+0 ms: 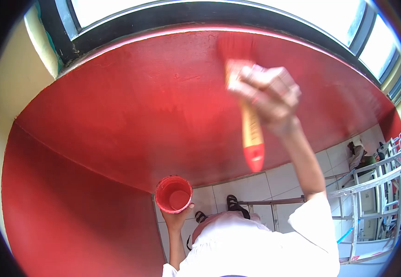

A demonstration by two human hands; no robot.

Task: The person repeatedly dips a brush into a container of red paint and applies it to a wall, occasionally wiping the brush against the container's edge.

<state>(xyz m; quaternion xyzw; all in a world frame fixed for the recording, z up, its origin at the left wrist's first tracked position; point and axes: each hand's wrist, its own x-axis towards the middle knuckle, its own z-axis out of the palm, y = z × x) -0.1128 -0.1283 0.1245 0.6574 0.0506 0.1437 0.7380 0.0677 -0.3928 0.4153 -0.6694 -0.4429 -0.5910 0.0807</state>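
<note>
My right hand (272, 94), a little blurred, is closed round a wide paintbrush (252, 129) with a yellow handle and a red tip. The brush's bristles point up and touch the red wall (172, 92) just under the window frame. Low in the view, my left hand (177, 218) holds a round tub (174, 194) from below and the side. Its mouth faces up, showing red paint inside and smears on its rim.
Dark window frames (186, 17) run above the wall. A cream wall (11, 78) stands at the left. Metal ladders (371, 187) and piled items are at the right, over a tiled floor (251, 185). My sandalled feet show below.
</note>
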